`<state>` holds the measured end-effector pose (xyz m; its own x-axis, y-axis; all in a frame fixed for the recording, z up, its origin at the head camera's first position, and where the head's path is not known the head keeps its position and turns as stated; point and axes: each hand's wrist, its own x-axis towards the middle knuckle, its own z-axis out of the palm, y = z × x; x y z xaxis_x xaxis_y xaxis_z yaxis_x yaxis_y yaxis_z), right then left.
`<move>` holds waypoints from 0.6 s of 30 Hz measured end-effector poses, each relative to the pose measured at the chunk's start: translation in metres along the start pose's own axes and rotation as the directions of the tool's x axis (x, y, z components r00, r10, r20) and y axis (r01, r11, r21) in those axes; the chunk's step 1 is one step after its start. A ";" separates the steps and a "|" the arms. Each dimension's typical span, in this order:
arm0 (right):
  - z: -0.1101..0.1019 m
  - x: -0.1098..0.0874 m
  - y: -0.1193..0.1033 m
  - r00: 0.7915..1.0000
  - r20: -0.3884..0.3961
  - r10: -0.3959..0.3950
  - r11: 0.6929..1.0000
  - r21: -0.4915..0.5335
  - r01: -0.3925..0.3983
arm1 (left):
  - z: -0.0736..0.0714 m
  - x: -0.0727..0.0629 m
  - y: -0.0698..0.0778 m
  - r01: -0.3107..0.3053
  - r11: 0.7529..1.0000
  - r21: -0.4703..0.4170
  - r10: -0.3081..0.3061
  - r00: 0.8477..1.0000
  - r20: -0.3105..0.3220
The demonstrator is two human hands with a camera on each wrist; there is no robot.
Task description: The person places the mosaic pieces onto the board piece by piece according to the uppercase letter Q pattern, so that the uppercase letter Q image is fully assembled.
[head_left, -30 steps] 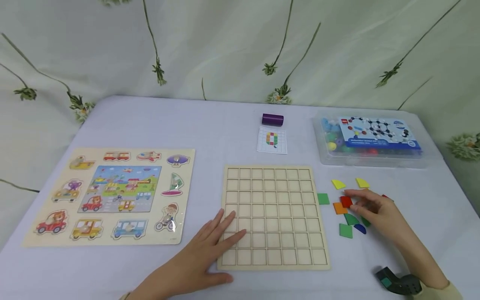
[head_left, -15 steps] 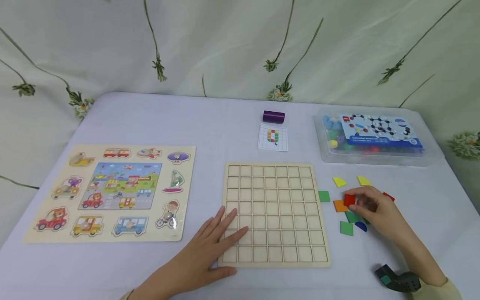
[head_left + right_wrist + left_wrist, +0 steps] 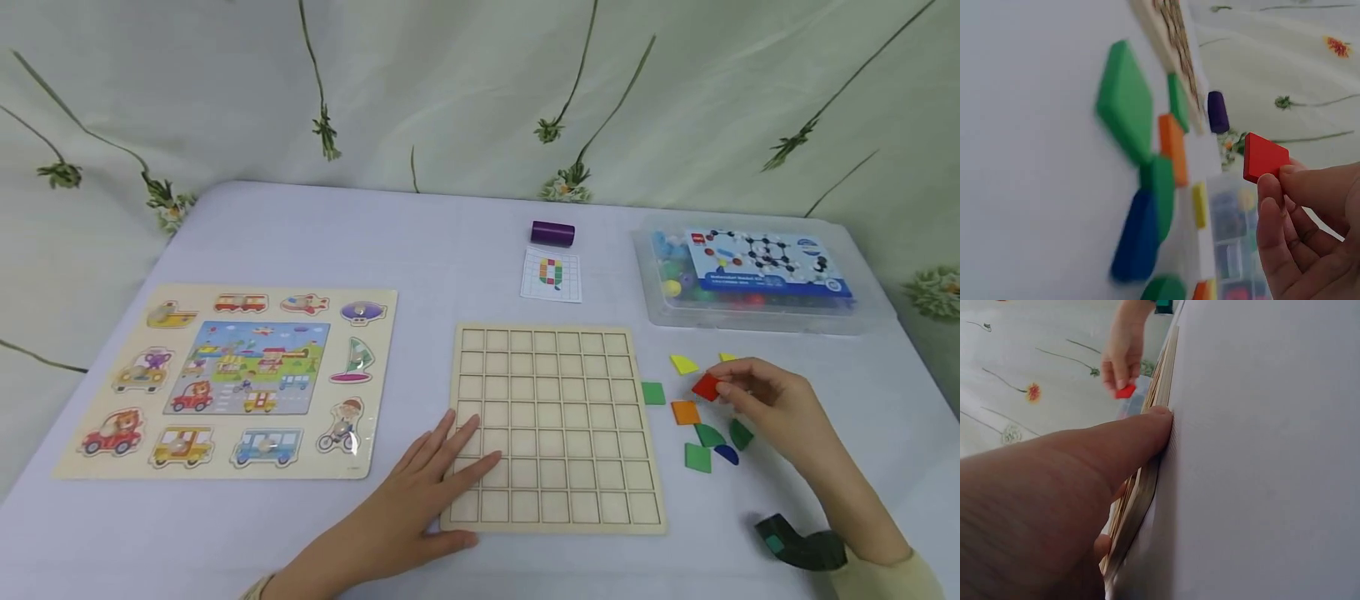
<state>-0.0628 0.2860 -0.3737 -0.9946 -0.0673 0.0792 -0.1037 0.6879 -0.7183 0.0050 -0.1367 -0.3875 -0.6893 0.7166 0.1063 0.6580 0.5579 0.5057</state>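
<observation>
My right hand [image 3: 776, 404] pinches a red square tile [image 3: 1265, 156] between thumb and fingertips, raised off the table in the right wrist view. Around it on the table lie an orange square [image 3: 685, 412], green squares [image 3: 697, 457], green quarter-round pieces [image 3: 741, 433], a dark blue half-round piece [image 3: 726, 454] and yellow quarter-round pieces [image 3: 683, 364]. My left hand [image 3: 423, 492] rests with fingers spread on the lower left corner of a wooden grid board [image 3: 648, 523], its thumb along the front edge. The grid's squares hold no tiles.
A pattern card [image 3: 570, 287] lies behind the board, with a purple cylinder [image 3: 552, 233] beyond it. At the back right stands a clear plastic box [image 3: 750, 321] of coloured parts. A vehicle picture puzzle [image 3: 378, 333] occupies the left side.
The right hand has picked the red tile up from beside the orange square and tilted it, shifting slightly back and right. The left hand stays on the board.
</observation>
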 end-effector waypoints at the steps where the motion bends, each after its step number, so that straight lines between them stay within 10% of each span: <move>1: 0.001 0.004 -0.007 1.000 0.004 -0.009 1.000 0.022 0.009 | 0.000 0.000 0.000 0.001 1.000 -0.002 -0.001 1.000 0.000; 9: 0.040 0.048 -0.082 0.979 0.179 -0.095 0.951 0.306 0.036 | -0.001 0.000 0.001 0.006 1.000 -0.009 -0.006 1.000 -0.009; 18: 0.092 0.082 -0.091 0.952 0.304 -0.033 0.894 0.435 -0.108 | -0.001 0.000 0.001 0.025 0.999 -0.023 -0.025 1.000 0.014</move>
<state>-0.1352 0.1517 -0.3654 -0.9455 -0.3063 -0.1106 0.0117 0.3074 -0.9515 0.0052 -0.1361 -0.3860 -0.7013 0.7082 0.0814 0.6330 0.5661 0.5281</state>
